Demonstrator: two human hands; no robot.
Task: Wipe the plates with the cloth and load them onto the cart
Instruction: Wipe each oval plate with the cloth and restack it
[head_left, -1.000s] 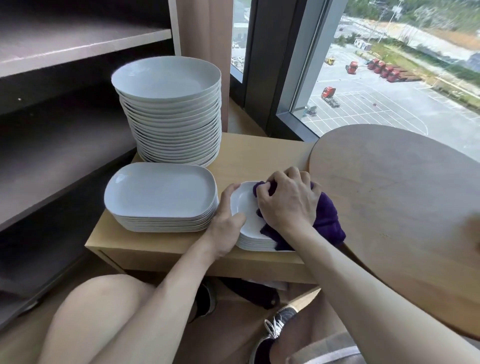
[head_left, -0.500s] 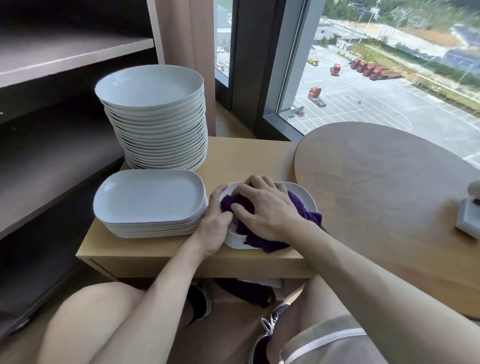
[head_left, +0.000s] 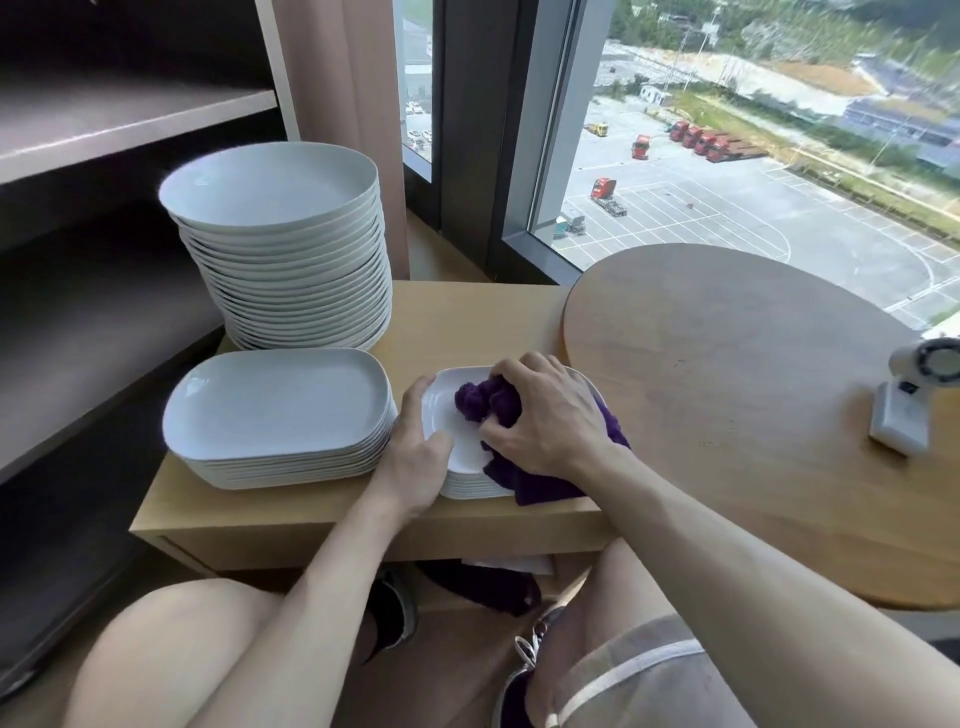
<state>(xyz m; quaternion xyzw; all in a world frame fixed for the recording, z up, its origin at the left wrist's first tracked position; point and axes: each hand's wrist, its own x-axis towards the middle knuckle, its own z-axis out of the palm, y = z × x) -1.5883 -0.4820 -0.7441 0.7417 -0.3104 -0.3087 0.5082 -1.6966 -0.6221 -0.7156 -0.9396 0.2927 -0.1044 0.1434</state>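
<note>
From the head view, the small stack of white rounded-square ceramic plates (head_left: 441, 415) sits near the front edge of a low, pale wooden table (head_left: 467, 322), just past the person's knees. The top plate is glossy and plain, with a shallow raised rim. Its left half is bare, and its right half is covered by a bunched deep-purple terry cloth (head_left: 485, 402).

The right hand (head_left: 545, 421) lies on top of that cloth with its fingers curled down into the folds, pressing it onto the plate. The loose tail of the cloth spills over the stack's edge at five o'clock and onto the table.

The left hand (head_left: 415, 457) steadies the stack at its eight o'clock side. The thumb lies over the rim onto the plate's face, and the forefinger runs along the outer edge, so the rim is pinched between them.

At nine o'clock from this stack, just beside it, is a broader pile of white oblong plates (head_left: 280, 405). At eleven o'clock is a tall tower of white round deep plates (head_left: 275, 192).

At three o'clock a round brown wooden tabletop (head_left: 727, 374) overlaps the low table. A small white device (head_left: 901, 415) stands near its right edge.

Dark shelving (head_left: 130, 119) fills the left.
</note>
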